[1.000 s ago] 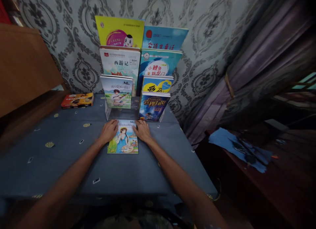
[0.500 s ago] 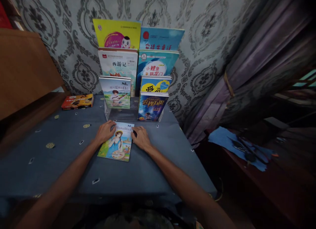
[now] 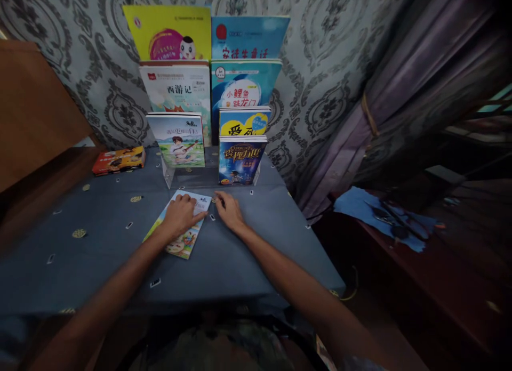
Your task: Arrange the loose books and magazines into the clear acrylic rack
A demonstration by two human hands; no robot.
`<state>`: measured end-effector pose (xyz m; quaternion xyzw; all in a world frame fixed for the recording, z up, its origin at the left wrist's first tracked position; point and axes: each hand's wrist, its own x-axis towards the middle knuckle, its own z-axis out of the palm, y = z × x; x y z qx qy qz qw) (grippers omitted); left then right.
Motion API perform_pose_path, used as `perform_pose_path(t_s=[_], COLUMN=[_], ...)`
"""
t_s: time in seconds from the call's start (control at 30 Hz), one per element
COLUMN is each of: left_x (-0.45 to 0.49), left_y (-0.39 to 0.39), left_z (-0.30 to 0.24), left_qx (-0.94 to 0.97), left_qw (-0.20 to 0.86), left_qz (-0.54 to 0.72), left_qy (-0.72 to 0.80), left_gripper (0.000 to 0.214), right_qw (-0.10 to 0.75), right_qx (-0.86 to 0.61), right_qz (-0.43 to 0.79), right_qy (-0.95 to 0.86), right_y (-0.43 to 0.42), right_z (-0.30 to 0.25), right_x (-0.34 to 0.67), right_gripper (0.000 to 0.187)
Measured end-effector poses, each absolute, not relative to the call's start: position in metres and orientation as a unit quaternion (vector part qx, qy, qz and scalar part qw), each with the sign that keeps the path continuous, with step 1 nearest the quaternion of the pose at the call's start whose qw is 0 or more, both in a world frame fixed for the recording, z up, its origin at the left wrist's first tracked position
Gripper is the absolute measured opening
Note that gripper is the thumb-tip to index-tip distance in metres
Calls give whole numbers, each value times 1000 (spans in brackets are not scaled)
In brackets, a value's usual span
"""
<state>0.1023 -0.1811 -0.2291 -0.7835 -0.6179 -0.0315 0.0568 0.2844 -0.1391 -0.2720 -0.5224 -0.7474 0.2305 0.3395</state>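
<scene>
A thin illustrated book (image 3: 186, 246) lies face up and slanted on the cloth-covered table. My left hand (image 3: 182, 215) rests on its cover, thumb out to the right and fingers laid over the top part, hiding much of the picture. Just right of the book, my right hand (image 3: 230, 211) sits on the table with fingers loosely bent and apart, holding nothing. Directly behind both hands, a clear stand (image 3: 170, 176) carries stepped rows of books, among them a guitar-player cover (image 3: 182, 144) at front left and a dark blue book (image 3: 241, 160) at front right.
An orange and red book (image 3: 119, 161) lies at the table's back left, near a brown wooden panel (image 3: 36, 110). Patterned wall covering is behind the stand. To the right, beyond the table edge, a blue cloth (image 3: 356, 204) with dark items lies on a reddish surface.
My left hand has gone from the book's left edge onto its cover, and the book has turned clockwise. My right hand has come off the book's right edge. The view has shifted slightly.
</scene>
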Motion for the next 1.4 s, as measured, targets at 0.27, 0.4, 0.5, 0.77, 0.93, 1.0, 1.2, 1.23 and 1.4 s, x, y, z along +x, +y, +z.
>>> perform_pose_path(t_s=[0.27,0.4,0.5,0.77,0.93,1.0,1.2,1.23,1.4], left_x=[144,148,146,145,153,154,153,151,125], left_y=[-189,-189,-188,-189,-194,-195,-198,-197,-189], left_z=[-217,-204,-199,-201,-205,-205,-204,-205,-214], left_qx=[-762,-762,-762,-764,-764,-765,-767,-769,-776], left_qw=[49,41,36,31,34,27,27,31,46], left_qz=[34,57,67,48,66,70,83,78,38], left_qy=[-645,-643,-644,-643,-641,-639,-636,-634,-628], left_gripper=[32,33,37,38,38,39,42,43,44], right_qw=[349,363,367,384,376,354,284,283,284], right_qx=[-507,-499,-498,-474,-438,-437,-492,-494,-487], right_qz=[243,250,252,252,248,250,244,241,232], right_qy=[-749,-746,-744,-751,-778,-788,-786,-786,-793], right_y=[-135,-135,-135,-139,-142,-142,-141,-141,-144], right_z=[-282,-283,-283,-276,-274,-274,-272,-271,-271], right_x=[283,284,285,284,284,283,280,279,280], right_gripper=[41,40,40,42,44,44,39,39,35])
